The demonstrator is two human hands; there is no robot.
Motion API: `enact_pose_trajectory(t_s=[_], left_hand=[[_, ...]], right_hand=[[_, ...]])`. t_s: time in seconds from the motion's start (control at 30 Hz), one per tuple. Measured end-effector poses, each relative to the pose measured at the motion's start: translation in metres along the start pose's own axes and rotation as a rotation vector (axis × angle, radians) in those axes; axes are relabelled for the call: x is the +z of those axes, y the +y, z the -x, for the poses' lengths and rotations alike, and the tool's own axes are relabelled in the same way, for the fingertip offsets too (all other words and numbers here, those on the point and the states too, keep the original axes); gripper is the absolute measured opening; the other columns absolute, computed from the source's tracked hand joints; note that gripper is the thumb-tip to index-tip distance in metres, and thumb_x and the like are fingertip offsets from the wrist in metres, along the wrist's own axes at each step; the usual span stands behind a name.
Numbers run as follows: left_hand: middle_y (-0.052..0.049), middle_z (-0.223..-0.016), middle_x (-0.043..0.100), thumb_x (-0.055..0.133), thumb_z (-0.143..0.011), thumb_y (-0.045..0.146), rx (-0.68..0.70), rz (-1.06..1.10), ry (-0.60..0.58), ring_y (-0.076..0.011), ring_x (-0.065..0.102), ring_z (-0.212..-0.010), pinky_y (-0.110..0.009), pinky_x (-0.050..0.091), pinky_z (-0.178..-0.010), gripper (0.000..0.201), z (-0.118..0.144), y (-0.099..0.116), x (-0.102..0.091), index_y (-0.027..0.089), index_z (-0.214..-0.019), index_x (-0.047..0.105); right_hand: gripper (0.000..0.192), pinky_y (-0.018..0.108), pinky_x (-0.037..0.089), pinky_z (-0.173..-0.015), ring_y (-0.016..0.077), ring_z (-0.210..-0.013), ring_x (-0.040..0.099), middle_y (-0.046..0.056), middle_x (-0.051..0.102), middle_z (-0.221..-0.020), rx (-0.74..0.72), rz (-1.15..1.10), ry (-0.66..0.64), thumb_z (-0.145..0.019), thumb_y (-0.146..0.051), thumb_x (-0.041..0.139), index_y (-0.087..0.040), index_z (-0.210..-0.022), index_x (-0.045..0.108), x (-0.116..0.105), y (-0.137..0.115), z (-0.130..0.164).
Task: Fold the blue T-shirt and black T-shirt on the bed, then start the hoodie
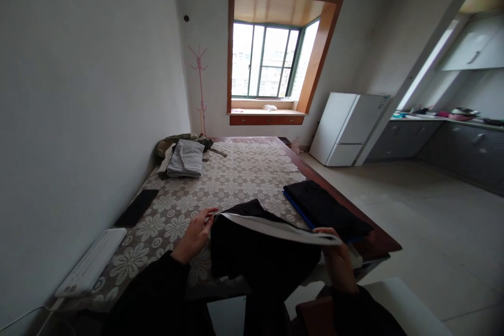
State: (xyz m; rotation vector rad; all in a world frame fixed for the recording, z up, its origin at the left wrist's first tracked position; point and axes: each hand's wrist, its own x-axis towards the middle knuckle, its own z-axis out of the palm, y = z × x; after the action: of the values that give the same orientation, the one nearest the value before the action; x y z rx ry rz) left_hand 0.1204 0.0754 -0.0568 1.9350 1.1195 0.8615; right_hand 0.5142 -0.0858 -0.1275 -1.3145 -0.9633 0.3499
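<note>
Head view, looking down a long table (236, 168) covered with a lace cloth of white flower patterns, set against the left wall.

Both hands hold up a dark garment (255, 257) with a thin pale board (275, 228) lying across its top edge. The left hand (195, 239) grips the left end — fingers curled over the garment's upper corner, thumb toward the board's tip. The right hand (338, 265) holds the right end from beneath, fingers closed under the board and cloth; the fingertips themselves are hidden, so how tight the grip is cannot be told. The garment hangs from this line over the near edge of the table, its lower part dropping out of sight between the person's dark sleeves.

Just beyond the right hand, on the table's right side, lies a folded black cloth (325, 207) with a blue edge showing under it. Farther up the left side — a folded grey garment (185, 158) resting on an olive-green one (173, 142). A flat black slab (137, 208) lies near the wall, and a white power strip (92, 262) sits at the near left corner.

Background: a pink coat stand (200, 89) in the corner, a bay window (268, 60) with a wooden frame, a white fridge (348, 128), grey kitchen cabinets (452, 149) at right.
</note>
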Motion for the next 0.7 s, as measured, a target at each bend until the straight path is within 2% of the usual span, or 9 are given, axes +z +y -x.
enact_pose_trajectory(t_s=[0.1,0.23,0.33,0.4,0.5,0.57,0.63,0.7], left_hand=[[-0.008,-0.124,0.076,0.044,-0.101,0.041,0.031,0.074,-0.145,-0.0246,0.068,-0.118,-0.038,0.049,-0.104,0.039,-0.005,0.001,0.018,0.024,-0.124,0.070],[-0.006,-0.111,0.080,0.045,-0.101,0.042,0.065,0.079,-0.259,-0.0237,0.072,-0.107,-0.036,0.052,-0.098,0.037,-0.009,0.006,0.029,0.023,-0.113,0.074],[-0.006,-0.116,0.079,0.051,-0.094,0.028,0.099,0.022,-0.292,-0.0227,0.071,-0.108,-0.034,0.053,-0.096,0.031,-0.015,0.007,0.027,0.024,-0.114,0.075],[-0.006,-0.122,0.077,0.056,-0.084,0.018,0.121,0.015,-0.337,-0.0227,0.070,-0.114,-0.033,0.053,-0.098,0.039,-0.016,0.007,0.021,0.024,-0.117,0.075],[-0.007,-0.128,0.075,0.061,-0.075,0.013,0.114,0.066,-0.415,-0.0242,0.067,-0.121,-0.034,0.052,-0.102,0.049,-0.015,0.005,0.011,0.023,-0.121,0.075],[-0.009,-0.125,0.076,0.065,-0.076,0.018,0.090,0.079,-0.410,-0.0252,0.069,-0.119,-0.035,0.053,-0.102,0.043,-0.013,0.003,0.006,0.021,-0.117,0.076],[-0.010,-0.115,0.079,0.067,-0.079,0.027,0.050,0.072,-0.357,-0.0261,0.072,-0.110,-0.037,0.055,-0.098,0.033,-0.011,-0.001,0.005,0.020,-0.109,0.078],[-0.009,-0.108,0.080,0.069,-0.080,0.036,0.003,0.092,-0.310,-0.0269,0.074,-0.103,-0.038,0.055,-0.096,0.028,-0.011,-0.006,0.006,0.020,-0.101,0.080]], right_hand=[[0.025,0.035,0.054,-0.078,0.0274,-0.092,0.069,0.006,0.075,-0.102,0.000,0.028,0.092,-0.071,-0.043,0.075,-0.024,-0.079,0.063,-0.022,0.004,-0.005],[0.015,0.037,0.054,-0.084,0.0271,-0.095,0.070,0.007,0.074,-0.104,0.065,0.092,0.101,-0.072,-0.033,0.067,-0.023,-0.083,0.067,-0.032,-0.012,-0.012],[0.016,0.041,0.051,-0.096,0.0285,-0.108,0.068,0.008,0.073,-0.111,-0.076,0.169,0.123,-0.082,-0.033,0.059,-0.023,-0.089,0.070,-0.027,-0.035,-0.007],[0.020,0.041,0.050,-0.100,0.0279,-0.112,0.066,0.008,0.072,-0.113,-0.169,0.244,0.019,-0.091,-0.034,0.055,-0.024,-0.097,0.071,-0.020,-0.049,0.002],[0.025,0.042,0.050,-0.101,0.0268,-0.114,0.066,0.008,0.072,-0.120,-0.194,0.441,-0.337,-0.096,-0.034,0.055,-0.026,-0.112,0.072,-0.004,-0.059,0.016],[0.029,0.044,0.048,-0.106,0.0280,-0.119,0.064,0.008,0.071,-0.127,-0.195,0.607,-0.514,-0.093,-0.031,0.060,-0.027,-0.119,0.072,0.007,-0.056,0.022],[0.031,0.047,0.046,-0.109,0.0295,-0.122,0.063,0.009,0.070,-0.129,-0.195,0.736,-0.555,-0.091,-0.028,0.061,-0.027,-0.120,0.073,0.016,-0.048,0.024],[0.026,0.048,0.047,-0.107,0.0297,-0.120,0.063,0.010,0.071,-0.126,-0.177,0.805,-0.532,-0.094,-0.029,0.057,-0.026,-0.114,0.075,0.021,-0.039,0.020]])
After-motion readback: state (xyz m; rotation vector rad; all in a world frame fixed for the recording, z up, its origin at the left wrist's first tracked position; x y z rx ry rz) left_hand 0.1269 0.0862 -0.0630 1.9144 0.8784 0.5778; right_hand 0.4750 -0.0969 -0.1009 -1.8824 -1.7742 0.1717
